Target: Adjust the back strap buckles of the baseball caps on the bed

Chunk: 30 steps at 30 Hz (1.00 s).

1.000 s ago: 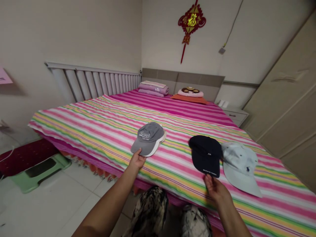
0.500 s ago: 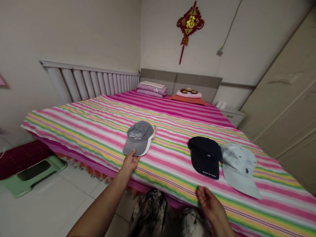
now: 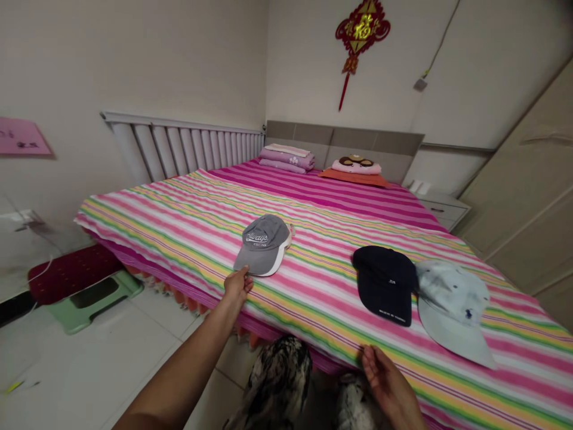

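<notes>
Touching grey cap (image 3: 264,242) brim with left hand (image 3: 236,288): thumb on brim's near rim, fingers curled; can't tell if pinched. Cap sits on bed (image 3: 179,218), left of middle of near edge. Crown-to-brim axis runs toward near edge, skewed left, so brim faces left hand, clearly the nearer one. Right hand (image 3: 387,382) empty, fingers loosely spread, at near edge, well apart from grey cap, nearest navy cap (image 3: 382,283). Pale cap (image 3: 456,304) beside navy, toward right edge.
</notes>
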### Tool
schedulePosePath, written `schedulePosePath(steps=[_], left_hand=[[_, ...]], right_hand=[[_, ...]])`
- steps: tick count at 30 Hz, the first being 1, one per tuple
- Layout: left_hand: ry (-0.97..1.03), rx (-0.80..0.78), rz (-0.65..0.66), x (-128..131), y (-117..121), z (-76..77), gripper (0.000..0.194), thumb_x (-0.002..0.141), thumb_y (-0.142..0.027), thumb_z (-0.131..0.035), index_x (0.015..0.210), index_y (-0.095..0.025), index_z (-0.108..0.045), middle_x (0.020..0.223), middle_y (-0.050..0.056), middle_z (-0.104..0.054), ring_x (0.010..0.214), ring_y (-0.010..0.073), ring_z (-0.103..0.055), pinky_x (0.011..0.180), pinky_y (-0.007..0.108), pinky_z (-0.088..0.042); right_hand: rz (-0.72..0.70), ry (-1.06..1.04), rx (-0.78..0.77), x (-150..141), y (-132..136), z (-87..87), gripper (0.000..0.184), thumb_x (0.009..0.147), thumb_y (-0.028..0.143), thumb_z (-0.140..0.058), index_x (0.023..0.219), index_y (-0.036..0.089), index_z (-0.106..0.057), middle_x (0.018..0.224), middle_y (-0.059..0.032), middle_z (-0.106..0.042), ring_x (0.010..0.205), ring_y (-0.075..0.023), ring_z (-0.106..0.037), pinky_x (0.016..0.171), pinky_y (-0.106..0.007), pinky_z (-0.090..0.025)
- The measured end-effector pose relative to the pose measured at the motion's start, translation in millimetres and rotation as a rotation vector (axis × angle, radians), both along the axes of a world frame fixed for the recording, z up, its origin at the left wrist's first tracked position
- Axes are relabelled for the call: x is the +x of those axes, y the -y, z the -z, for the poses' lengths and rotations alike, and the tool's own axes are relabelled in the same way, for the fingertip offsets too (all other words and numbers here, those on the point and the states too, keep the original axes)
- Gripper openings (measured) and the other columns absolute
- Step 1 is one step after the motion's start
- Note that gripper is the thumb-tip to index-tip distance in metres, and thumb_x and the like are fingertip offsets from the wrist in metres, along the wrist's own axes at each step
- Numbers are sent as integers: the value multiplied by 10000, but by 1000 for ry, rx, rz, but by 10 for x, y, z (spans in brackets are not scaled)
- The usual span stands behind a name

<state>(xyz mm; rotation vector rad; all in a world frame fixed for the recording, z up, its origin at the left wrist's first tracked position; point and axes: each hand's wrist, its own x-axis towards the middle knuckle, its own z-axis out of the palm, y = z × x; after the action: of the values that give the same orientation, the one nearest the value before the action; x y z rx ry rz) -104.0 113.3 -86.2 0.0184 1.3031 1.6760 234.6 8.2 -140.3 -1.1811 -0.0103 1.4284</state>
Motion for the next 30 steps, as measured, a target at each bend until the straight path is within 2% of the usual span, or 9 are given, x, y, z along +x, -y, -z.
schedulePosePath(steps=[3, 10, 15, 18, 20, 22, 25, 28, 30], left_hand=[[48, 38, 1, -25, -23, -84, 209, 674, -128, -625, 575, -147, -442, 399, -58, -434, 297, 65, -426, 325, 156, -357], [258, 234, 9, -71, -219, -434, 202, 750, -17, -428, 604, -155, -444, 448, -44, -474, 391, 46, -474, 482, 150, -464], [334, 437, 82, 28, -254, -704, 185, 730, 7, -412, 685, -146, -507, 566, -8, -574, 523, 69, -550, 549, 168, -480], [336, 537, 157, 144, -173, -758, 222, 711, 17, -417, 780, -144, -554, 631, 11, -614, 598, 98, -580, 576, 198, -485], [327, 594, 265, 247, -67, -705, 274, 689, 21, -423, 851, -149, -564, 674, 15, -637, 626, 114, -589, 603, 225, -489], [325, 635, 422, 382, 93, -574, 327, 658, 10, -450, 915, -159, -560, 720, 9, -657, 656, 129, -598, 655, 257, -490], [354, 594, 657, 653, 441, -273, 393, 570, -19, -542, 935, -165, -569, 771, 11, -676, 744, 190, -622, 767, 342, -475], [389, 509, 855, 931, 848, 64, 420, 484, -32, -605, 895, -120, -610, 815, 71, -686, 804, 261, -626, 790, 402, -466], [441, 480, 957, 1053, 1082, 270, 396, 507, -50, -612, 889, -151, -631, 877, 45, -688, 852, 221, -624, 808, 338, -459]], right_hand=[[-10, 8, -2, -7, 23, 25, 187, 522, 122, -675, 672, 170, -575, 611, 15, -657, 605, -130, -631, 611, -200, -533], [-27, 18, 1, -86, 59, 38, 252, 477, 138, -714, 693, 166, -588, 622, 18, -675, 583, -123, -627, 581, -197, -528], [-103, 6, 13, -196, 132, 33, 264, 453, 145, -750, 673, 169, -606, 594, 22, -673, 558, -127, -627, 552, -201, -529], [-129, -12, 8, -272, 185, 5, 278, 450, 143, -769, 683, 163, -621, 621, -2, -685, 555, -136, -629, 541, -219, -530], [-194, 15, 30, -319, 197, -75, 311, 462, 183, -788, 729, 148, -632, 648, -26, -690, 554, -138, -627, 544, -228, -525], [-314, 50, 95, -362, 174, -226, 379, 482, 275, -800, 789, 126, -637, 704, -65, -696, 588, -150, -635, 573, -241, -521], [-479, 0, 284, -417, 78, -536, 526, 538, 468, -746, 890, 95, -631, 925, -156, -674, 859, -226, -633, 747, -315, -500], [-466, -106, 443, -465, -45, -809, 633, 487, 599, -706, 909, 134, -624, 977, -152, -654, 982, -271, -581, 822, -389, -459], [-386, -123, 470, -494, -104, -910, 568, 481, 608, -700, 837, 172, -622, 932, -115, -666, 1009, -265, -564, 834, -399, -451]])
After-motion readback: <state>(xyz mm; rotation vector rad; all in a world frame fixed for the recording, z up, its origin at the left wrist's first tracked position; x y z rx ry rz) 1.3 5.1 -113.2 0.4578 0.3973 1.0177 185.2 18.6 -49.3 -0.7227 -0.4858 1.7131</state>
